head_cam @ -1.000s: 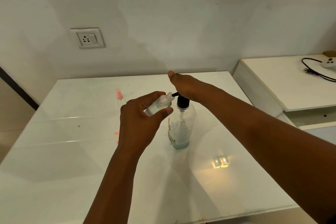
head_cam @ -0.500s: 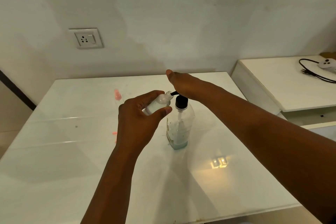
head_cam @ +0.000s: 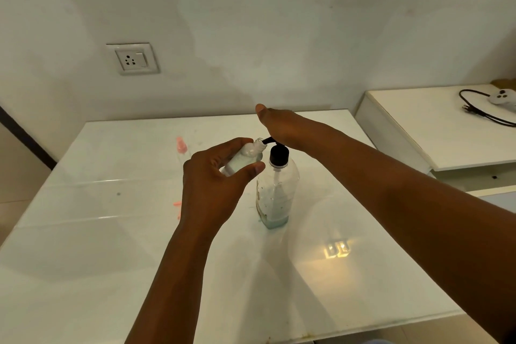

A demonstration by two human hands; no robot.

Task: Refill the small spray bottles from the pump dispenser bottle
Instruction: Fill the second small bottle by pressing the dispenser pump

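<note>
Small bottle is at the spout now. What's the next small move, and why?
Probably press the pump head down once, slowly. The right hand rests flat on the pump dispenser bottle, and the left hand holds the small spray bottle tilted with its open neck at the black spout.

Table (head_cam: 97, 260) near side and left lying open | pump bottle (head_cam: 276, 195) standing mid-table, blocking centre | pink cap (head_cam: 181, 144) sitting far-left | wall (head_cam: 279, 36) closing off behind
</note>
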